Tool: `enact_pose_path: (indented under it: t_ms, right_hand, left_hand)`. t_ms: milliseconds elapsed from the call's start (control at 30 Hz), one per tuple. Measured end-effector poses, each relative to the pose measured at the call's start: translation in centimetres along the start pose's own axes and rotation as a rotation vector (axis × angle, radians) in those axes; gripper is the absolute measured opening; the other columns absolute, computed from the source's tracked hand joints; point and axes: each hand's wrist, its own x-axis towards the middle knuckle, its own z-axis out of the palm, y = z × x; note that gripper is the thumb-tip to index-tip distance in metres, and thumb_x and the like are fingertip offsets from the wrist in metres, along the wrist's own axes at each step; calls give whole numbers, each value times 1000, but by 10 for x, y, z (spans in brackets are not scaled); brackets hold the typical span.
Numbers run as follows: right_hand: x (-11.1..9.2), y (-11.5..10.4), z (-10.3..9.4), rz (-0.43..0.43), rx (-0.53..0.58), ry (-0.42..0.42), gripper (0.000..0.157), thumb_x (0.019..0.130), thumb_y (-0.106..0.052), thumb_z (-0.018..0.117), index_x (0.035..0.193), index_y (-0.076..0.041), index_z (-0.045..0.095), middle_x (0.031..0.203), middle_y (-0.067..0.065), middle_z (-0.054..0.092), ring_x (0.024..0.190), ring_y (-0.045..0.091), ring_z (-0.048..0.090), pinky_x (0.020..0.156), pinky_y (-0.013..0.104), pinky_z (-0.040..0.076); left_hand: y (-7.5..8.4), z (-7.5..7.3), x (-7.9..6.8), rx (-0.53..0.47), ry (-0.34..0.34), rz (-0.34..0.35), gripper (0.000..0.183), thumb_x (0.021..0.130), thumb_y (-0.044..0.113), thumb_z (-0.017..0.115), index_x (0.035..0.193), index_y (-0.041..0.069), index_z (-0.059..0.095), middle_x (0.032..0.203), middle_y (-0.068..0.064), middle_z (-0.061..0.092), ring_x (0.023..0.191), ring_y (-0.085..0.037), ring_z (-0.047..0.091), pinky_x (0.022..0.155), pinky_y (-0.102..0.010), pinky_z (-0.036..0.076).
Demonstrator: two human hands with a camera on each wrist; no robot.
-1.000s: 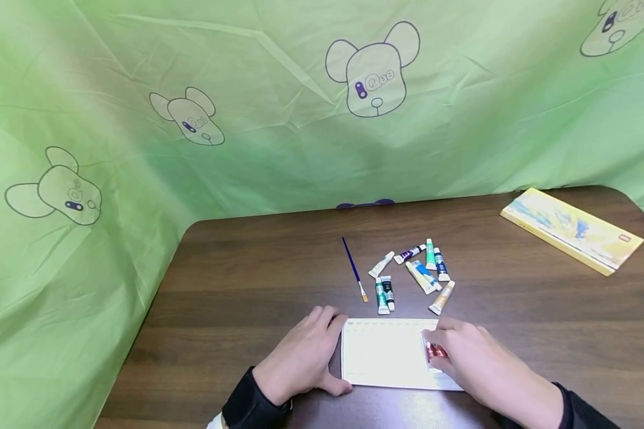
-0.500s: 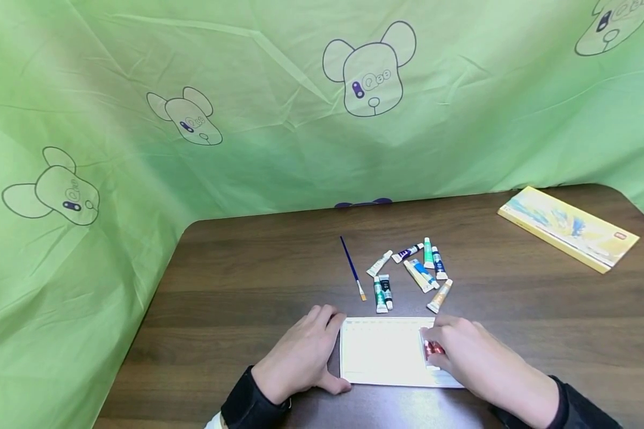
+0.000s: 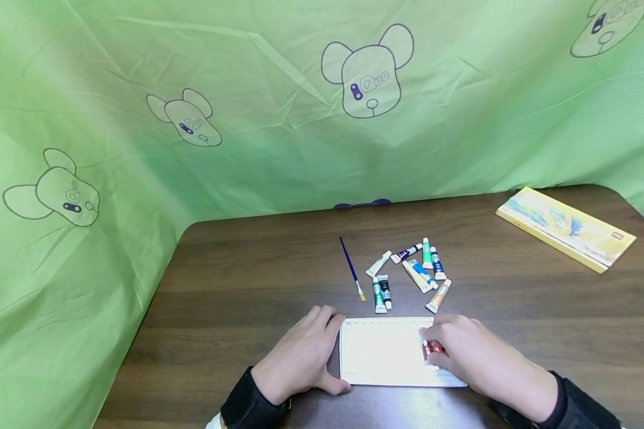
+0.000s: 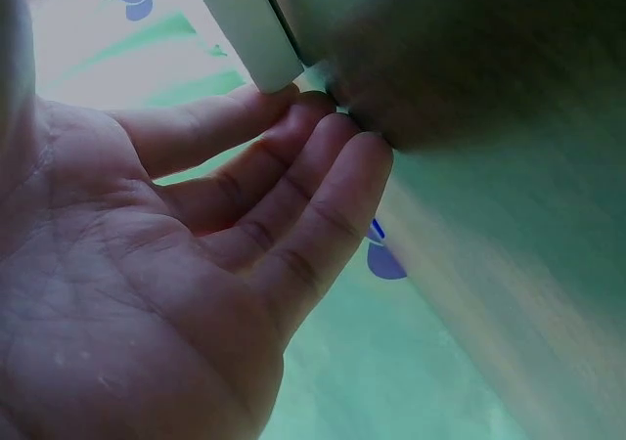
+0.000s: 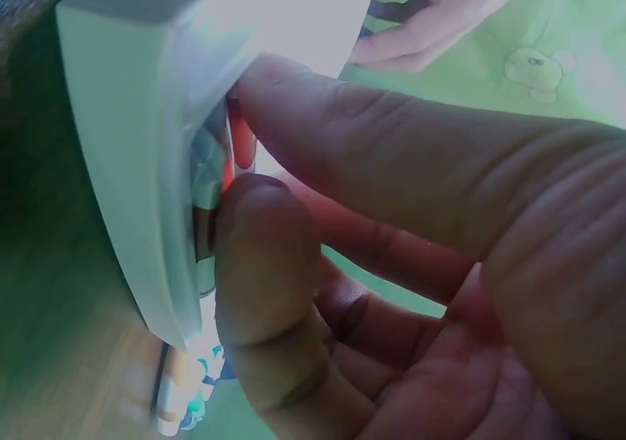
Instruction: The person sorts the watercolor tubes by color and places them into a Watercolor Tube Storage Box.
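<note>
A flat white tray (image 3: pixel 381 351) lies at the front of the table. Along its left edge rests my left hand (image 3: pixel 300 357), thumb at the near corner and fingers at the far one. The left wrist view shows those fingers (image 4: pixel 323 205) fairly straight, tips against the tray's white side (image 4: pixel 245 29). At the tray's right end, my right hand (image 3: pixel 474 354) pinches a red paint tube (image 3: pixel 433 347) between thumb and forefinger. Teal and brown bits (image 5: pixel 203 176) show beside it inside the tray wall in the right wrist view; the fingers partly hide the tube.
Behind the tray lie several paint tubes (image 3: pixel 420 275), with a blue-handled paintbrush (image 3: pixel 350 262) to their left. A yellow illustrated box (image 3: pixel 566 229) sits at the table's back right. Green printed cloth (image 3: pixel 268 119) hangs behind the wooden table (image 3: pixel 236 268).
The whole view shifts slightly left. Both hands keep their places at the tray, the right one still at the red paint tube.
</note>
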Motion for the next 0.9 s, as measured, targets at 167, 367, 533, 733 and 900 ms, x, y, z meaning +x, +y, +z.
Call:
enact_pose_path:
  t_ms: [167, 367, 533, 733, 900]
  right_hand:
    - [0, -1, 0, 11, -10, 19, 15, 85, -20, 87, 89, -23, 72, 85, -9, 64, 73, 7, 48, 63, 26, 44]
    - [-1, -1, 2, 32, -28, 43, 18, 83, -21, 88, 97, -17, 77, 88, -7, 68, 74, 6, 50, 65, 28, 48]
    - [-1, -2, 1, 47, -11, 41, 22, 82, -21, 89, 100, -15, 78, 90, -5, 71, 77, 8, 55, 69, 31, 54]
    - [-2, 1, -4, 48, 0, 89, 27, 80, -22, 91, 103, -13, 79, 95, -3, 75, 83, 12, 65, 75, 37, 60]
    - [-1, 7, -14, 48, -36, 180, 26, 80, -20, 91, 101, -9, 79, 83, -7, 67, 73, 7, 58, 63, 30, 53]
  left_hand:
    - [0, 1, 0, -12, -13, -11, 99, 68, 66, 89, 140, 4, 60, 132, -6, 61, 117, -17, 54, 105, -31, 52]
    - [0, 2, -1, -6, -1, 2, 98, 69, 66, 89, 139, 4, 60, 132, -6, 61, 116, -17, 55, 105, -30, 52]
    - [0, 2, -1, -8, 5, 5, 98, 68, 65, 89, 139, 3, 60, 132, -6, 61, 116, -17, 55, 104, -30, 52]
    - [0, 3, -1, -1, 12, 10, 98, 68, 65, 89, 138, 3, 60, 131, -5, 61, 116, -17, 55, 104, -30, 52]
    - [0, 3, -1, 9, 26, 17, 98, 67, 66, 89, 137, 3, 60, 130, -5, 61, 115, -17, 55, 104, -30, 51]
